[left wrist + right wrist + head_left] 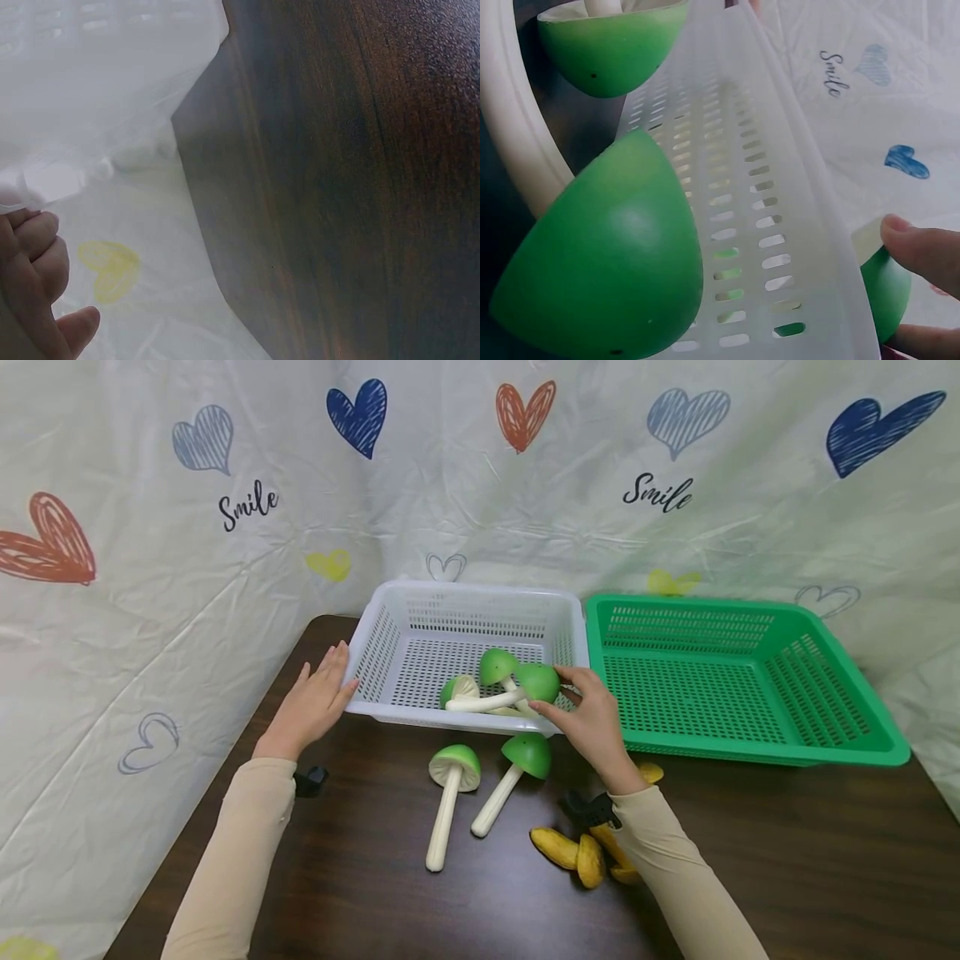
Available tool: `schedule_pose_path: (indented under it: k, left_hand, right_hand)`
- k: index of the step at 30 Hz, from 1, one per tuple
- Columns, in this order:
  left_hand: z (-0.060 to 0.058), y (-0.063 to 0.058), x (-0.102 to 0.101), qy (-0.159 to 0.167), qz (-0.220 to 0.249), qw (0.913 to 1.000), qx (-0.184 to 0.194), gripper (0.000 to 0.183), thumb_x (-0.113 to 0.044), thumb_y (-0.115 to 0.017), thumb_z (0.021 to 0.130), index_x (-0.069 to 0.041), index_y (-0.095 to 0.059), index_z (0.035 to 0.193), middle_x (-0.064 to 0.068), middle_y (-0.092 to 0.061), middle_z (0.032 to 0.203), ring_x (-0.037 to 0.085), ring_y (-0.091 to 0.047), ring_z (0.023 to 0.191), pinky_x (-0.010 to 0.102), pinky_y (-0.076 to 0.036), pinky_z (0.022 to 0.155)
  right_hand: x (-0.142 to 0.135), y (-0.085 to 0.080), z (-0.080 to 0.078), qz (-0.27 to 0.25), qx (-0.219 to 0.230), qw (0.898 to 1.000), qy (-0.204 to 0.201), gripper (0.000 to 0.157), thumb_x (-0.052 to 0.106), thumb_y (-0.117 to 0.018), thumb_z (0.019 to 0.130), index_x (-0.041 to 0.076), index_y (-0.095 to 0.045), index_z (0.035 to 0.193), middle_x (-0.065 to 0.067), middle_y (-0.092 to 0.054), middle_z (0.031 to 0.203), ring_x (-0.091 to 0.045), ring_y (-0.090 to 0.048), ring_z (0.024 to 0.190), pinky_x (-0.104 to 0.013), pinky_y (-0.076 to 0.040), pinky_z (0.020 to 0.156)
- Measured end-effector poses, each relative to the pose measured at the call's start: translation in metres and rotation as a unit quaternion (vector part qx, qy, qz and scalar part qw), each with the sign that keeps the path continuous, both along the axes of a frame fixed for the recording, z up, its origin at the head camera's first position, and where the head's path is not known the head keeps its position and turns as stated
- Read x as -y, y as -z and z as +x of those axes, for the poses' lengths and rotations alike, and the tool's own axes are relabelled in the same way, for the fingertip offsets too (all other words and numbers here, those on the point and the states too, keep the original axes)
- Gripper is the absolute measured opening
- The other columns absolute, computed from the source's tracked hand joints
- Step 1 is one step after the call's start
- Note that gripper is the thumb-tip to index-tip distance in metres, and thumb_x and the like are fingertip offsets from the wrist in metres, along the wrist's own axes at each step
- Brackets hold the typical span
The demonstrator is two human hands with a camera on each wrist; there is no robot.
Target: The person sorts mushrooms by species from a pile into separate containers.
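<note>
My left hand (pixel 313 695) rests with straight fingers against the left side of the white basket (pixel 465 718); its thumb touches the rim. At the basket's right front, my right hand (pixel 588 714) pinches the green cap of a toy mushroom (pixel 538 682), whose white stem points left. Other green mushrooms lie under it in the basket, one with its cap (pixel 497 666) just behind. In the right wrist view, thumb and finger hold the green cap (pixel 889 292) beyond the basket wall (pixel 735 225). In front of the basket, two green mushrooms (pixel 453 768) (pixel 527 755) lie on the table.
A green basket (pixel 750 752) stands right of the white one, close beside it. Yellow-brown mushrooms (pixel 589 861) lie on the dark table (pixel 360 877) near my right forearm, partly hidden by it. Behind hangs a white curtain (pixel 450 485) with printed hearts.
</note>
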State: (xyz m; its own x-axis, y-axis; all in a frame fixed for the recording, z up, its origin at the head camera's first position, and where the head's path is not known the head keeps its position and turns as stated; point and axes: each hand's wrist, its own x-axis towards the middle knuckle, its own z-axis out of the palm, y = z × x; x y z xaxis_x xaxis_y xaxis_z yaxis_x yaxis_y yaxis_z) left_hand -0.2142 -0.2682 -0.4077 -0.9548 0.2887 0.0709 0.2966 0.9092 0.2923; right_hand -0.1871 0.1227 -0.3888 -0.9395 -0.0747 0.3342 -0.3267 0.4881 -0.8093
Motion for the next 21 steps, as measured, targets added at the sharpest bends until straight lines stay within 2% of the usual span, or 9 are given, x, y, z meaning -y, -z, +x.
schedule_pose_path:
  k: [8, 21]
  left_hand:
    - [0.0, -0.001, -0.001, 0.0, -0.001, 1.0, 0.003, 0.065, -0.036, -0.031, 0.103, 0.001, -0.004, 0.15, 0.014, -0.007, 0.156, 0.027, -0.006, 0.143, 0.058, -0.006, 0.111]
    - [0.0, 0.0, 0.0, -0.002, 0.003, 1.0, 0.003, 0.065, -0.034, -0.033, 0.103, 0.001, -0.004, 0.15, 0.014, -0.007, 0.156, 0.027, -0.006, 0.144, 0.057, -0.006, 0.111]
  right_hand:
    - [-0.001, -0.001, 0.002, 0.011, -0.028, 1.0, -0.002, 0.049, 0.0, -0.077, 0.076, -0.011, -0.058, 0.12, -0.024, -0.055, 0.118, -0.036, -0.058, 0.107, -0.04, -0.049, 0.09]
    - [-0.01, -0.004, 0.012, -0.047, -0.018, 0.999, -0.001, 0.037, 0.0, -0.073, 0.08, -0.009, -0.062, 0.113, -0.022, -0.062, 0.112, -0.033, -0.061, 0.102, -0.039, -0.05, 0.089]
